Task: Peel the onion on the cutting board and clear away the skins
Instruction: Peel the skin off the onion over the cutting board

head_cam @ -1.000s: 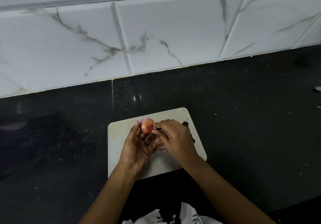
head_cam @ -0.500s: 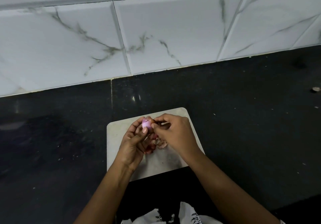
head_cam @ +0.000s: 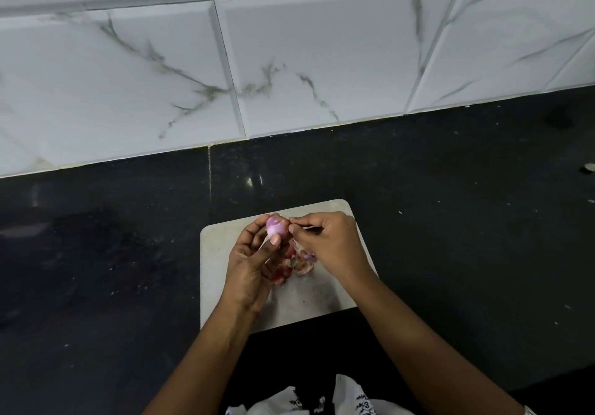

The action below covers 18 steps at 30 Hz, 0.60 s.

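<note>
A small purple onion is held above the pale cutting board by my left hand, thumb and fingers wrapped around its lower half. Its exposed top is smooth and pink-purple. My right hand is just right of the onion, thumb and forefinger pinched at its right side on a thin strip of skin. Loose reddish-brown skins lie in a small heap on the board under and between my hands.
The board lies on a dark speckled counter near its front edge. A white marble-patterned tiled wall rises behind. A small pale scrap sits at the far right edge of the counter.
The orange-brown outer skin has come off the onion, which now shows purple. My left hand has turned it upward, and more skins have dropped onto the board.
</note>
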Motion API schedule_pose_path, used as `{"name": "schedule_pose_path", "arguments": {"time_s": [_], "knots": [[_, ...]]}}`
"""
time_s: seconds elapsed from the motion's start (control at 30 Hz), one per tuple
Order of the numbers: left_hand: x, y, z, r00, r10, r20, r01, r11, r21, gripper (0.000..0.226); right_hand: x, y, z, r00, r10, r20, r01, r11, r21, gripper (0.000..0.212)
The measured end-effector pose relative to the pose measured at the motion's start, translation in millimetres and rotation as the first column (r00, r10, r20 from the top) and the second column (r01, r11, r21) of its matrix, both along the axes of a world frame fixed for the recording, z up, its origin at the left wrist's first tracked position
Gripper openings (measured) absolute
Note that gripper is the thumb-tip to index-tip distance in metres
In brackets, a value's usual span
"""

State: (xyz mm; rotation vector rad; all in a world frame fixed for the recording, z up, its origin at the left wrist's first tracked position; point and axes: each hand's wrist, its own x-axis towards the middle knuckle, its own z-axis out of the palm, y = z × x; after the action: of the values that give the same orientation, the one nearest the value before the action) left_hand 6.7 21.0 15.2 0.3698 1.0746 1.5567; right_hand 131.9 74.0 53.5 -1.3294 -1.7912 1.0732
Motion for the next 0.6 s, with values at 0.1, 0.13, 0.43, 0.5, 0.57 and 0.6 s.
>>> {"name": "schedule_pose_path", "arguments": {"time_s": [0.1, 0.13, 0.43, 0.5, 0.57, 0.6], "knots": [[0, 0, 0, 0.997, -0.012, -0.079, 0.013, 1.000, 0.004, 0.037, 2, 3, 5, 0.999, 0.029, 0.018, -0.028, 0.997, -0.070, 0.037], [-2, 0, 1, 0.992, -0.021, -0.122, 0.022, 1.000, 0.007, 0.038, 3, 4, 7, 0.997, 0.046, 0.057, -0.043, 0.997, -0.058, 0.038], [-13, -3, 10, 0.740, -0.109, -0.664, 0.125, 0.992, -0.024, 0.042, 15, 20, 16, 0.892, 0.340, 0.298, -0.403, 0.897, 0.182, 0.032], [-14, -3, 13, 0.678, -0.117, -0.725, 0.131, 0.991, -0.037, 0.042, 15, 20, 14, 0.881, 0.350, 0.320, -0.433, 0.867, 0.246, 0.029], [-16, -4, 15, 0.637, -0.120, -0.761, 0.136, 0.990, -0.042, 0.045, 16, 20, 12, 0.871, 0.348, 0.346, -0.448, 0.852, 0.270, 0.027], [-17, -4, 16, 0.622, -0.120, -0.774, 0.141, 0.989, -0.040, 0.049, 15, 20, 10, 0.868, 0.341, 0.361, -0.450, 0.848, 0.280, 0.026]]}}
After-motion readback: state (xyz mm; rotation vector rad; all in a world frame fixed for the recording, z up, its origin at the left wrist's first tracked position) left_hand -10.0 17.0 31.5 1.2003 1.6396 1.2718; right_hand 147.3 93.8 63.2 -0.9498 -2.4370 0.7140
